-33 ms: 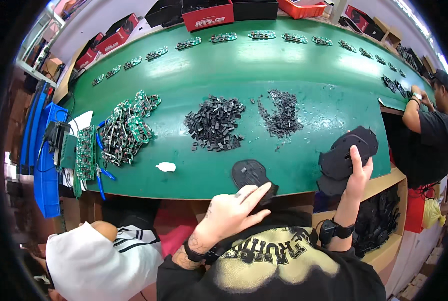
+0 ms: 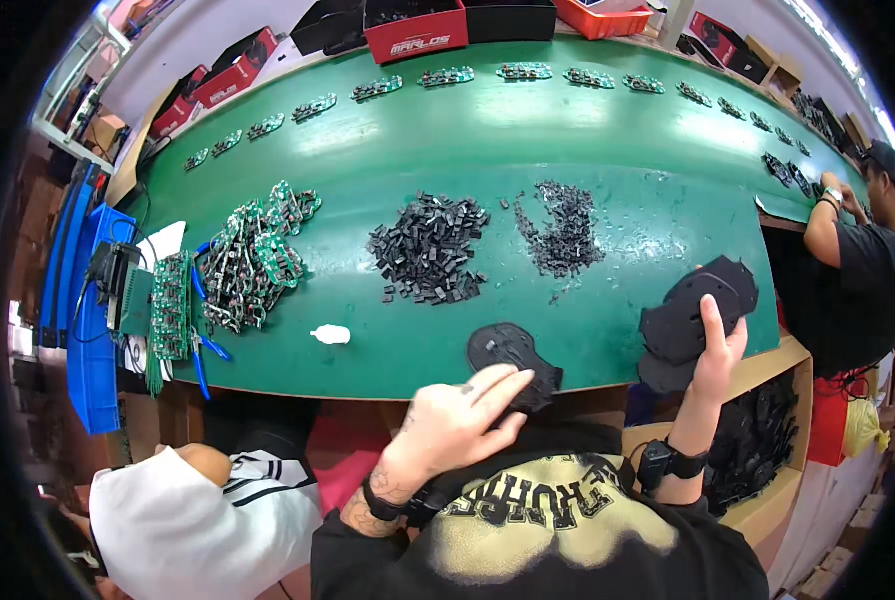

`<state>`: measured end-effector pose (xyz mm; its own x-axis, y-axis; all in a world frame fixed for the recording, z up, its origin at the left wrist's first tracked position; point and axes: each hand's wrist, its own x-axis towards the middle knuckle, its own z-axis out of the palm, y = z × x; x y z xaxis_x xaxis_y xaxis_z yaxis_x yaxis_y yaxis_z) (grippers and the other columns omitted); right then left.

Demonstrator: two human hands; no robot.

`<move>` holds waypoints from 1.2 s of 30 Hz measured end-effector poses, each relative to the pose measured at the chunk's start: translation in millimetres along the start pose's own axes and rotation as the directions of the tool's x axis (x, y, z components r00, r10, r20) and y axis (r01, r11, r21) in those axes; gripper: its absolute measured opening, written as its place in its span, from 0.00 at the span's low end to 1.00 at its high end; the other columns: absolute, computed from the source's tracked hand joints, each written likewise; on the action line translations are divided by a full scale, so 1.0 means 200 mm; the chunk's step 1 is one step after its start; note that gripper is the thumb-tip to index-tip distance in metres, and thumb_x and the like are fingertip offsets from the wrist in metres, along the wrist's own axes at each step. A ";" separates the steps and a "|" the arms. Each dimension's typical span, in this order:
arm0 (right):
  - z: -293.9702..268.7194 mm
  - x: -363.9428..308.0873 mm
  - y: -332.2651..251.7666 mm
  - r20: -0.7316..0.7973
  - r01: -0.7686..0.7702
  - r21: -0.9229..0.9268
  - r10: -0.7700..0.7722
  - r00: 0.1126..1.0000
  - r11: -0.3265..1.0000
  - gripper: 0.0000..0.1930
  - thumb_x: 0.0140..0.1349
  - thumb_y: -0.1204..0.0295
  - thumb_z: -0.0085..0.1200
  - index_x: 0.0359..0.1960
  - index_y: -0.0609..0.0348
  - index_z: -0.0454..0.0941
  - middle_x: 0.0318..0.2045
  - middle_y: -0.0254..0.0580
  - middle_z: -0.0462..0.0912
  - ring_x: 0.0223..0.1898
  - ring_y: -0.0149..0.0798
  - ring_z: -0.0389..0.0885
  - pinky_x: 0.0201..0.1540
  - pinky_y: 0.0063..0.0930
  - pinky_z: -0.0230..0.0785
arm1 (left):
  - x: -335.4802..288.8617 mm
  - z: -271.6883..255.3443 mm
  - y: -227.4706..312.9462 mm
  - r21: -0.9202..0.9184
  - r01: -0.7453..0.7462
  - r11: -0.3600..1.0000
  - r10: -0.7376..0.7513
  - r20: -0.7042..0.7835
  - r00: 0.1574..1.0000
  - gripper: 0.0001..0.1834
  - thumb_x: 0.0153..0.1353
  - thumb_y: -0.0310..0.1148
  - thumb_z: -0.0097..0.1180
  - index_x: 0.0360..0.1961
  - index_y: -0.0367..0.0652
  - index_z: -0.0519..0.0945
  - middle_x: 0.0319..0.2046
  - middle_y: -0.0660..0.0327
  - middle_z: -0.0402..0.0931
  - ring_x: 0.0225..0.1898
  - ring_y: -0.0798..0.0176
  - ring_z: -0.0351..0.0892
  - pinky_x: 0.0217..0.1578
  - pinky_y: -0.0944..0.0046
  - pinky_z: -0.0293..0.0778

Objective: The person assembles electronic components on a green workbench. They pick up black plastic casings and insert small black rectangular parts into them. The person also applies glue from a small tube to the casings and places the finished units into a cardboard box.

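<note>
I have the black shell (image 2: 502,347) lying at the near edge of the table (image 2: 597,335), its narrower end poking out toward the body. The left hand (image 2: 467,415) is at that end, its grip apart: thumb and forefinger are spread, and I can't tell how firmly the fingertips press. To work it well, I'd keep the shell flat, steady it by the rim rather than its inner face, and have more of it backed by the table, since a push on the overhanging end could tip it.

The right hand (image 2: 715,350) has its grip clamped on a stack of black shells (image 2: 672,325) above the table's near right corner. I judge the loose layers could slide, so I'd hold that wrist quiet and level, well apart from the small black blocks (image 2: 427,250) and the finer black bits (image 2: 567,235) farther in.

As for writing, I can read white lettering on the red box (image 2: 417,35) at the far edge, and large dark letters cross the pale print on the black shirt (image 2: 557,505). On the white bottle (image 2: 331,334) near the table's near edge, I make out no label.
</note>
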<state>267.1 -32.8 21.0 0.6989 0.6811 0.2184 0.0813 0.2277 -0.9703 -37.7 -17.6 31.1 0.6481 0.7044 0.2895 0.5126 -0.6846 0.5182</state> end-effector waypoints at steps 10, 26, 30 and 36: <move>0.05 0.07 -0.20 0.350 0.386 -0.766 -0.170 0.921 0.514 0.13 0.56 0.73 0.56 0.42 0.66 0.72 0.34 0.48 0.76 0.35 0.49 0.76 0.40 0.36 0.70 | -0.15 0.03 -0.11 0.287 -0.094 0.953 0.062 0.117 0.991 0.14 0.46 0.32 0.65 0.36 0.46 0.79 0.30 0.64 0.74 0.22 0.64 0.76 0.21 0.66 0.71; 0.22 0.00 -0.01 0.423 0.392 -0.781 -0.050 0.905 0.486 0.28 0.56 0.51 0.57 0.49 0.59 0.71 0.44 0.47 0.75 0.49 0.49 0.69 0.51 0.45 0.58 | 0.04 0.15 -0.12 0.019 -0.262 0.965 0.260 0.068 0.963 0.08 0.48 0.27 0.60 0.32 0.44 0.80 0.18 0.66 0.69 0.18 0.65 0.73 0.18 0.66 0.68; 0.21 0.02 -0.01 0.396 0.343 -0.734 -0.041 0.918 0.586 0.28 0.58 0.52 0.55 0.52 0.60 0.69 0.46 0.49 0.74 0.52 0.49 0.68 0.56 0.47 0.54 | 0.12 0.15 -0.14 -0.035 -0.281 0.959 0.282 0.061 0.957 0.09 0.45 0.25 0.60 0.31 0.45 0.80 0.16 0.66 0.68 0.18 0.64 0.73 0.18 0.65 0.68; 0.20 0.04 0.01 0.324 0.116 -0.491 0.057 0.944 0.863 0.26 0.62 0.56 0.54 0.54 0.62 0.66 0.45 0.49 0.76 0.49 0.46 0.72 0.55 0.38 0.61 | 0.27 0.23 0.07 -0.077 -0.277 0.958 0.268 -0.109 0.957 0.17 0.45 0.25 0.61 0.40 0.46 0.80 0.29 0.65 0.77 0.22 0.65 0.78 0.21 0.68 0.72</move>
<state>244.2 1.3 24.2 0.4346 0.8815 0.1846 0.5006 -0.0661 -0.8632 31.6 1.9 16.9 0.6964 0.5113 0.5035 0.2682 -0.8362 0.4783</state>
